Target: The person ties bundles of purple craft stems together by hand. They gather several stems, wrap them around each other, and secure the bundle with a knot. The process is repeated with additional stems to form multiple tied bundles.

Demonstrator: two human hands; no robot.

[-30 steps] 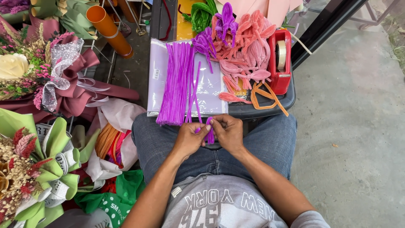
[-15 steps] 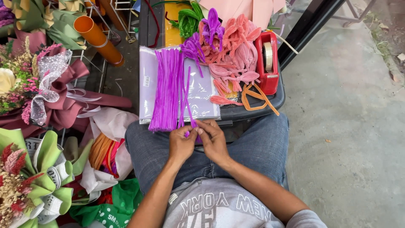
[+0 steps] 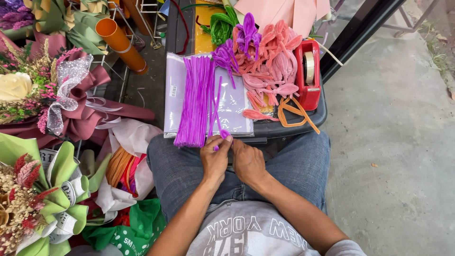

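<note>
Head view showed both of my hands over my lap, just below the near edge of the dark tray [image 3: 303,124]; my left hand [image 3: 215,159] had its fingers pinched shut on a purple pipe cleaner [image 3: 217,110] whose far end ran up over the clear sleeve [image 3: 237,102], and my right hand [image 3: 247,161] sat touching it, fingers curled (whether they gripped the stem too, I could not tell). I judged the risk plain: a tug could drag the loose purple bundle [image 3: 195,102] off the tray's near edge, since its ends already overhung it; the pink loops [image 3: 272,66] could snag as well. Room was tight to my left, with bouquets [image 3: 42,90] and bags crowding close; bare concrete floor [image 3: 393,142] lay open to my right.
</note>
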